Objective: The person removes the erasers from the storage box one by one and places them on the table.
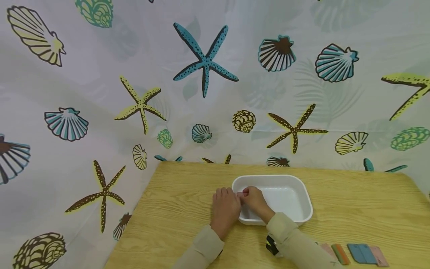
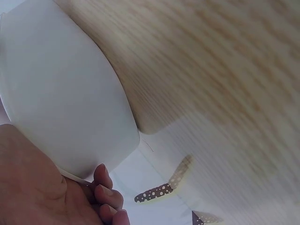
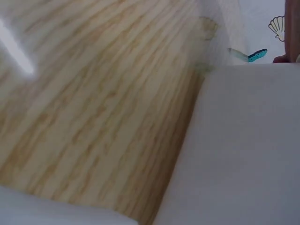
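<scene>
A white rectangular basin (image 1: pixel 304 194) with rounded corners stands on the wooden table. At its left end my left hand (image 1: pixel 226 209) grips the rim; in the left wrist view, the curled fingers (image 2: pixel 108 194) show by the basin's edge, outside its wall. My right hand (image 1: pixel 256 200) reaches over the near side into the basin's left part, its fingers bent close against the left thumb. A small pinkish patch shows between the two hands, too small to tell what it is. The right wrist view shows mostly the basin's outer wall (image 3: pixel 239 150).
Small flat pieces lie at the table's near right: a blue piece (image 1: pixel 361 254), a pink piece (image 1: pixel 379 256) and an orange-and-green piece (image 1: pixel 340 254). The right sleeve partly covers another pink one. A curtain (image 1: pixel 215 112) printed with shells and starfish hangs behind the wooden table (image 1: pixel 181 194).
</scene>
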The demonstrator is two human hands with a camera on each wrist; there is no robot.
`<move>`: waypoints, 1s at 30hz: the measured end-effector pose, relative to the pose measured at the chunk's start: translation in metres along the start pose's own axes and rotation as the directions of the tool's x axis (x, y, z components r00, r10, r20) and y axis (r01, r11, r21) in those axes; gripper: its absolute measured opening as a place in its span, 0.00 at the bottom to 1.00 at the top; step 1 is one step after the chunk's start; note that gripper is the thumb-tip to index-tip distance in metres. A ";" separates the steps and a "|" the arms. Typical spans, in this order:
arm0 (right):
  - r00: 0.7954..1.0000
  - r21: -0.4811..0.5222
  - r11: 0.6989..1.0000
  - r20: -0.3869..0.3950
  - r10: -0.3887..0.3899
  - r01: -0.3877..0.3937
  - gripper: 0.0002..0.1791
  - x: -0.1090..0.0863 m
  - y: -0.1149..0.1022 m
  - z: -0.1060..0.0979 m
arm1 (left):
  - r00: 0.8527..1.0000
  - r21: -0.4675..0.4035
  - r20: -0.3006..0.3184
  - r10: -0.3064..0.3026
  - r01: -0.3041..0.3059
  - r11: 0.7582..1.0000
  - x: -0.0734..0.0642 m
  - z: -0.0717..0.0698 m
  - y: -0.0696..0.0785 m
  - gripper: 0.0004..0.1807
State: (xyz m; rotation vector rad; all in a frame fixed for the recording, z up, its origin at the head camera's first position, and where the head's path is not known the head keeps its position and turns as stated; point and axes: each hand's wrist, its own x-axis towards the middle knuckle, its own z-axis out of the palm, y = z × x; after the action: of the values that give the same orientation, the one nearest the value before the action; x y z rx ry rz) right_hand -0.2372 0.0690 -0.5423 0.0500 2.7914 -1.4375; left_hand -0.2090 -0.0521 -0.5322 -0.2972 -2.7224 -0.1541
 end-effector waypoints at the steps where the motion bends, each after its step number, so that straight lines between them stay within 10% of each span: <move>1: 1.000 -0.006 1.000 -0.008 -0.003 0.003 0.14 0.000 0.000 0.000 | 1.000 -0.001 -0.001 0.001 -0.001 1.000 0.000 0.000 0.000 0.13; 18: 0.999 0.002 0.999 -0.008 -0.050 0.050 0.14 0.000 0.001 -0.003 | 1.000 -0.002 0.010 -0.008 0.008 1.000 0.001 -0.001 0.002 0.13; 30: 0.994 0.039 0.995 0.061 0.085 -0.088 0.18 -0.001 0.009 -0.031 | 1.000 0.006 -0.019 -0.008 0.008 1.000 0.001 -0.002 0.002 0.11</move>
State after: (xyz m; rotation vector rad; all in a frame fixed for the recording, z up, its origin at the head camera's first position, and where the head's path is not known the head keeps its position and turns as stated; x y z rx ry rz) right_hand -0.2353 0.0989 -0.5317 0.1249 2.6770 -1.4528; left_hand -0.2088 -0.0507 -0.5299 -0.2825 -2.7054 -0.1505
